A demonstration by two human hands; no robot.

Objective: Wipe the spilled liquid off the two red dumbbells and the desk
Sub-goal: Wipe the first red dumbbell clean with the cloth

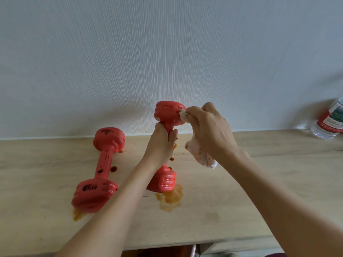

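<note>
- Left hand (163,141) grips the handle of an upended red plastic dumbbell (168,115).
- Right hand (207,128) clutches a stained white cloth (200,154), pressing it on the dumbbell's top head.
- A second red dumbbell (101,169) lies left of both hands on the pale wooden bench (259,191).

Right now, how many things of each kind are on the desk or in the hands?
Red plastic dumbbells: 2, one lying on the desk, one held upright
White stained cloth: 1
Clear plastic water bottle with red label: 1
Total: 4

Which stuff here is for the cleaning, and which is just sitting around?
For the cleaning:
held dumbbell
lying dumbbell
stained cloth
brown puddle
desk
left hand
right hand

Just sitting around:
plastic bottle
</note>
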